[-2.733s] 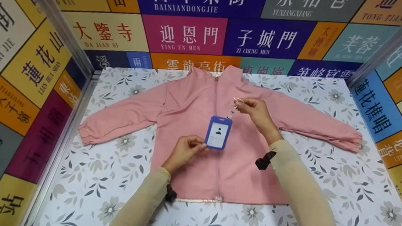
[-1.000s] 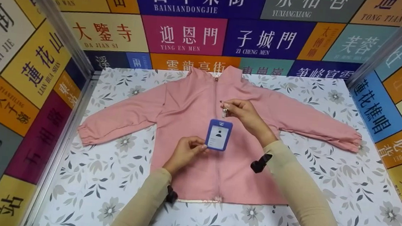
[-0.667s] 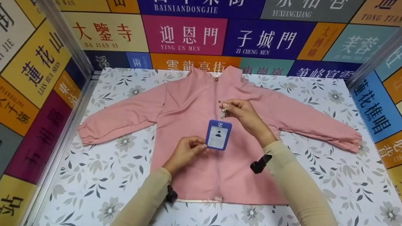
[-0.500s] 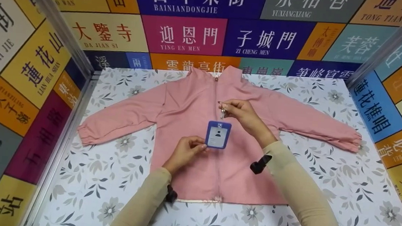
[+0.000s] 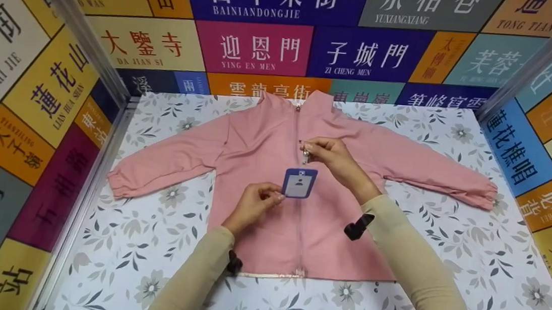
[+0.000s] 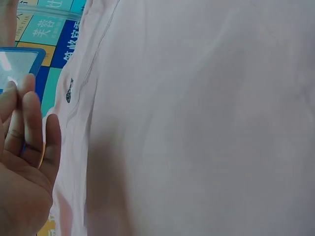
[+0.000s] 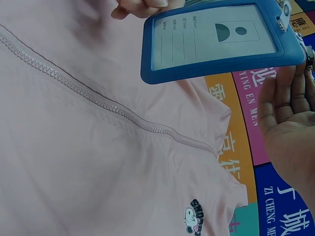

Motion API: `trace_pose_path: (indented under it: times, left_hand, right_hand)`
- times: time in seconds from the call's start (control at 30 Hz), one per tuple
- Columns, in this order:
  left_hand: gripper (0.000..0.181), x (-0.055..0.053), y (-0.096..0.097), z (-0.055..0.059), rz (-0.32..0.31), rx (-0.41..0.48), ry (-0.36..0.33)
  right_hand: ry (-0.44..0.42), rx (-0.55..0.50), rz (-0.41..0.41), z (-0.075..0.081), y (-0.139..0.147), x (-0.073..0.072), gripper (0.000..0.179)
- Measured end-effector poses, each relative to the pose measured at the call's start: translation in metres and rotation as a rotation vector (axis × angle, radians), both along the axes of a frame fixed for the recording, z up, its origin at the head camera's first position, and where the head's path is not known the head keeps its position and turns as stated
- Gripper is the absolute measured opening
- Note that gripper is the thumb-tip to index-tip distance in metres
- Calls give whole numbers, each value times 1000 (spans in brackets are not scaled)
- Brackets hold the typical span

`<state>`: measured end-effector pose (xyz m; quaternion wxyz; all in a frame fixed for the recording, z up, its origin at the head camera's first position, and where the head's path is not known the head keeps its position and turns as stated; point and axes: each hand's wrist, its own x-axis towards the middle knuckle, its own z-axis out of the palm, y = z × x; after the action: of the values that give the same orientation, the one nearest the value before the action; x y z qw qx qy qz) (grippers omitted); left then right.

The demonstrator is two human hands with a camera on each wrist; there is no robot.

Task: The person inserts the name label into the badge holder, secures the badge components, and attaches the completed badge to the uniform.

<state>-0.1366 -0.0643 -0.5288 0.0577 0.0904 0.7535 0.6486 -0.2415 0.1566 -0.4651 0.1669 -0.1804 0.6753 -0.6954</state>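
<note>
A blue-framed ID badge [image 5: 299, 183] with a white card and a grey portrait symbol is held above the pink zip jacket [image 5: 253, 234]. The left hand [image 5: 250, 205] pinches its lower left corner between thumb and fingers. Above the badge, the right hand [image 5: 339, 160] pinches a small badge clip [image 5: 306, 156], whose short strap reaches the slot in the top edge. In the right wrist view the badge [image 7: 211, 37] appears large, with the metal fitting [image 7: 285, 14] at the slot and the right fingers [image 7: 283, 96] beside that end.
The jacket lies flat and zipped, sleeves spread, on a white table [image 5: 119, 261] with grey leaf print. A small cartoon print [image 7: 193, 219] marks its chest. Colourful panels with Chinese lettering [image 5: 251, 46] stand around the table on three sides, with metal posts [image 5: 85, 30] at the corners.
The right hand has moved left and slightly down, bringing the clip directly above the badge's slot. Most recently the badge has tipped, its lower edge rising. The left hand has barely moved.
</note>
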Motion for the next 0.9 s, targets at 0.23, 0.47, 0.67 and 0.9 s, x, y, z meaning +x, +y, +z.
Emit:
trace_pose_path:
  times: [0.23,0.47,0.67,0.9]
  left_hand:
    - [23,-14,3,-14,43,-32,39]
    - [22,-21,6,2,15,-31,91]
    - [25,-27,11,16,-10,-51,160]
    - [29,-29,18,27,-16,-39,158]
  right_hand:
    - [-11,7,8,0,-1,1,21]
    - [-16,39,27,-2,0,3,24]
    - [-12,44,61,8,-1,12,30]
    - [-5,21,77,16,-2,20,21]
